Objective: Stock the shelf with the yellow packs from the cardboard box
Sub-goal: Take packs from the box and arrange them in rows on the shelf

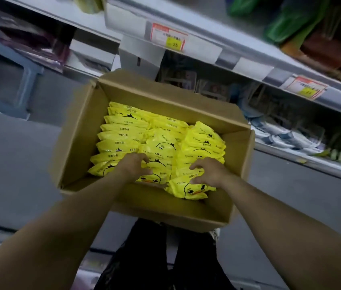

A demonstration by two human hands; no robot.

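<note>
An open cardboard box [77, 130] stands on the floor in front of me, filled with several rows of yellow packs [123, 130] printed with a duck face. Both my hands are inside the box at its near end. My left hand [133, 165] rests with curled fingers on the packs of the left and middle rows. My right hand [207, 170] presses fingers down on the packs of the right row, just above a loose yellow pack [190, 190] lying face up. Whether either hand has closed a grip on a pack is unclear.
Grey shelf edges with price labels [168, 36] run across the top and right. Green bags [291, 24] sit on the upper right shelf, white and blue goods [286, 137] on a lower one. My dark trousers [159, 258] are below the box.
</note>
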